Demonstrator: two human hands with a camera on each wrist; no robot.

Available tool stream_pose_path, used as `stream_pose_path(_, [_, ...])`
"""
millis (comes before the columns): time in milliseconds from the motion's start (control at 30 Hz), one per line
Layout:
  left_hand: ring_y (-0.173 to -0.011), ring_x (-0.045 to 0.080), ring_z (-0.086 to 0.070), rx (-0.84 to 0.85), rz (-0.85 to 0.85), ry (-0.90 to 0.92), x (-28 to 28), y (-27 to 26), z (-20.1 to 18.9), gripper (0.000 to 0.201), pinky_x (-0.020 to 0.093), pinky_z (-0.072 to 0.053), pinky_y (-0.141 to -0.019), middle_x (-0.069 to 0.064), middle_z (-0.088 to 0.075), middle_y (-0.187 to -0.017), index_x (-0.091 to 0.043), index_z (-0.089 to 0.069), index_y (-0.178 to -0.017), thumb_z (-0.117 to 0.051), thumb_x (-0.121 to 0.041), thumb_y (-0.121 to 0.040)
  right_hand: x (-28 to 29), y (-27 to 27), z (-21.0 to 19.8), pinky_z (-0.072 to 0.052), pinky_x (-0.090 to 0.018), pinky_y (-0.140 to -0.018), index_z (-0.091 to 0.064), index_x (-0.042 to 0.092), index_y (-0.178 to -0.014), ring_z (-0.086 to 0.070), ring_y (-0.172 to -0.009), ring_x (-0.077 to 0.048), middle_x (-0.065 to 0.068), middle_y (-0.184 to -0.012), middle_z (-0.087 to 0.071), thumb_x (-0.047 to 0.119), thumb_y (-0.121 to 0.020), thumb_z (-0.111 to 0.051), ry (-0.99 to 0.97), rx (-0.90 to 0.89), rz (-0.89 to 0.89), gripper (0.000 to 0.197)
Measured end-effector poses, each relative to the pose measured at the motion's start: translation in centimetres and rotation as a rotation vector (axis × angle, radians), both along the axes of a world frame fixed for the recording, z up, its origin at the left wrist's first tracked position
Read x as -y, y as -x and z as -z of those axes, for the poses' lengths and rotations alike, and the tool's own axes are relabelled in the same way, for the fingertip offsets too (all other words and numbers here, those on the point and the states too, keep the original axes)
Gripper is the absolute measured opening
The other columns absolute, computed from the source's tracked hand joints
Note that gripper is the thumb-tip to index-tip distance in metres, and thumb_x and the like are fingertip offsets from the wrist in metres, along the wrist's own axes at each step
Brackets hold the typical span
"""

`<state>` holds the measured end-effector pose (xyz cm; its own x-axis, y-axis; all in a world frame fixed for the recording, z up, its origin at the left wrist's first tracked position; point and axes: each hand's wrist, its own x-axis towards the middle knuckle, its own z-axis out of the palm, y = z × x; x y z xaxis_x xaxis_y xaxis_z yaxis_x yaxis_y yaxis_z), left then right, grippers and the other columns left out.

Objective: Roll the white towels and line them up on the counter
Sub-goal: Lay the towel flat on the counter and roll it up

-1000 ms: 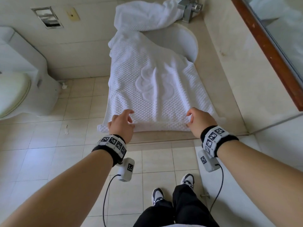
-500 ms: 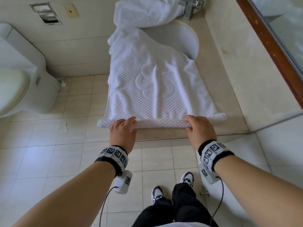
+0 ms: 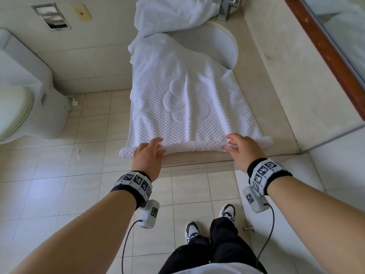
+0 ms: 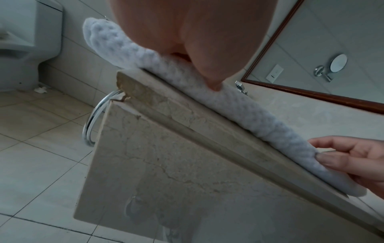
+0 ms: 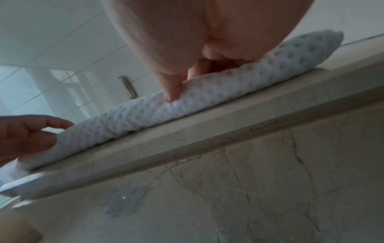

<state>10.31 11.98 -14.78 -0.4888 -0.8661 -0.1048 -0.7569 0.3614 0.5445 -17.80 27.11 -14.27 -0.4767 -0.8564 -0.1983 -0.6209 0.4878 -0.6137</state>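
Observation:
A white waffle towel [image 3: 183, 99] with a flower pattern lies flat on the beige counter [image 3: 266, 95], its far end over the sink. The near edge is turned into a thin roll [image 3: 193, 148] along the counter's front edge. My left hand [image 3: 153, 147] holds the roll near its left end, fingers over the top and thumb [image 4: 212, 82] pressed into the front. My right hand [image 3: 230, 144] pinches it near the right end, thumb [image 5: 172, 95] dug into the roll [image 5: 207, 98]. A second white towel [image 3: 171, 14] lies crumpled at the back.
The round sink basin [image 3: 223, 46] and a chrome faucet [image 3: 227, 6] are at the counter's far end. A wood-framed mirror [image 3: 325, 56] runs along the right. A toilet [image 3: 15, 95] stands on the left, and a chrome towel ring [image 4: 93, 118] hangs on the counter's side.
The towel's near edge has been turned over into a thin roll. Both hands have shifted slightly toward me and now sit on that roll.

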Motion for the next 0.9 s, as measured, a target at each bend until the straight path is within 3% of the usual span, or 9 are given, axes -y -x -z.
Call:
stream_pose_path(133, [-0.113,0.017,-0.051,0.066,0.015,-0.081,1.0,0.2,-0.7,0.037,0.042,-0.026,-0.112,-0.012,-0.066,-0.11,-0.031,-0.045,-0.139,-0.046,-0.032,-0.101,1.1,0.6,-0.8,-0.049,-0.032,-0.096,-0.058,0.032,-0.124,-0.062,-0.111,-0.01,0.004,-0.121,-0.066,0.035,-0.093,-0.065,-0.113,0.116,0.031,0.032])
stream_pose_path(200, [-0.1,0.015,-0.056,0.061,-0.041,-0.196,1.9,0.7,-1.1,0.04,0.045,-0.037,-0.108,-0.015,-0.066,-0.104,-0.036,-0.043,-0.138,-0.049,-0.036,-0.099,1.9,1.0,-1.3,-0.049,-0.03,-0.088,-0.055,0.034,-0.125,-0.063,-0.103,-0.012,0.009,-0.112,-0.067,0.038,-0.09,-0.066,-0.17,0.113,0.043,0.037])
stream_pose_path(267, [-0.09,0.016,-0.063,0.018,-0.109,-0.305,2.7,1.0,-1.2,0.043,0.05,-0.049,-0.097,-0.016,-0.067,-0.095,-0.042,-0.04,-0.135,-0.053,-0.04,-0.094,2.8,1.3,-1.7,-0.047,-0.028,-0.082,-0.054,0.032,-0.127,-0.062,-0.095,-0.011,0.012,-0.1,-0.067,0.037,-0.088,-0.07,-0.197,0.097,0.041,0.043])
stream_pose_path(367, [-0.089,0.016,-0.063,0.028,-0.119,-0.314,3.3,1.4,-1.1,0.043,0.049,-0.052,-0.094,-0.018,-0.066,-0.094,-0.047,-0.04,-0.131,-0.054,-0.042,-0.09,3.7,1.4,-2.1,-0.047,-0.028,-0.082,-0.055,0.029,-0.125,-0.062,-0.092,-0.012,0.01,-0.096,-0.065,0.032,-0.087,-0.073,-0.225,0.096,0.048,0.043])
stream_pose_path(467, [-0.09,0.01,-0.061,0.026,-0.133,-0.303,3.6,1.7,-1.0,0.042,0.048,-0.048,-0.098,-0.018,-0.063,-0.096,-0.044,-0.044,-0.13,-0.058,-0.036,-0.091,4.1,1.5,-2.2,-0.047,-0.028,-0.082,-0.056,0.03,-0.121,-0.062,-0.093,-0.013,0.011,-0.093,-0.064,0.03,-0.086,-0.074,-0.231,0.097,0.059,0.039])
stream_pose_path(633, [-0.11,0.011,-0.046,0.106,-0.102,-0.128,4.1,2.4,-1.5,0.046,0.041,-0.035,-0.104,-0.017,-0.055,-0.106,-0.041,-0.048,-0.131,-0.066,-0.031,-0.09,4.7,0.5,-2.8,-0.051,-0.041,-0.089,-0.058,0.03,-0.112,-0.057,-0.099,-0.019,0.015,-0.088,-0.054,0.025,-0.086,-0.073,-0.222,-0.105,0.026,0.03])
stream_pose_path(767, [-0.109,0.01,-0.046,0.152,-0.092,0.021,3.3,3.0,-1.4,0.038,0.039,-0.029,-0.099,-0.019,-0.059,-0.095,-0.041,-0.053,-0.128,-0.062,-0.028,-0.093,4.7,-0.5,-2.5,-0.052,-0.035,-0.08,-0.056,0.025,-0.113,-0.059,-0.09,-0.017,0.007,-0.101,-0.058,0.015,-0.09,-0.066,-0.158,-0.099,0.034,0.027])
stream_pose_path(900, [-0.105,0.014,-0.052,0.103,-0.105,0.061,2.3,3.2,-1.0,0.045,0.041,-0.036,-0.102,-0.016,-0.065,-0.096,-0.033,-0.052,-0.139,-0.058,-0.021,-0.097,4.1,-1.2,-1.7,-0.046,-0.029,-0.074,-0.056,0.023,-0.116,-0.059,-0.092,-0.017,0.005,-0.106,-0.063,0.011,-0.092,-0.06,-0.107,-0.181,0.044,0.027])
